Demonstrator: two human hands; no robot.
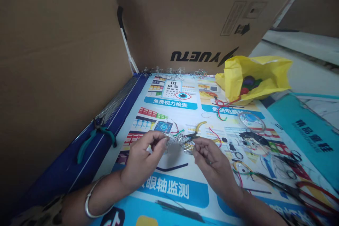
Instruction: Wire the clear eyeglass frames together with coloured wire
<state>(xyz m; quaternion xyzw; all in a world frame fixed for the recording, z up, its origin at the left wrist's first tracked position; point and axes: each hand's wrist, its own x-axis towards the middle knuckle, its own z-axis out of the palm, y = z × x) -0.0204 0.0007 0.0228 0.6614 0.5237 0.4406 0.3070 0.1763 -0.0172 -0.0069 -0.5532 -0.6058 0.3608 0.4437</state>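
A small silvery bent-wire piece (186, 144) hangs between my two hands above the printed sheet. My left hand (144, 157) pinches with thumb and forefinger at the piece's thin wire on the left. My right hand (213, 160) grips the coiled part of the piece at its right edge, fingers curled. Just behind the piece lie pliers with yellow handles (200, 126), partly hidden by it. A red cord (215, 136) curves beside them, and a short green strand (179, 132) lies near the wire.
Teal-handled pliers (96, 137) rest at left, red-handled pliers (299, 190) at right near black scissors (295, 156). A wire coil (251, 122) lies before a yellow bag (233, 81) holding coloured yarn. Several wire pieces (172, 72) line the back, against cardboard walls (169, 17).
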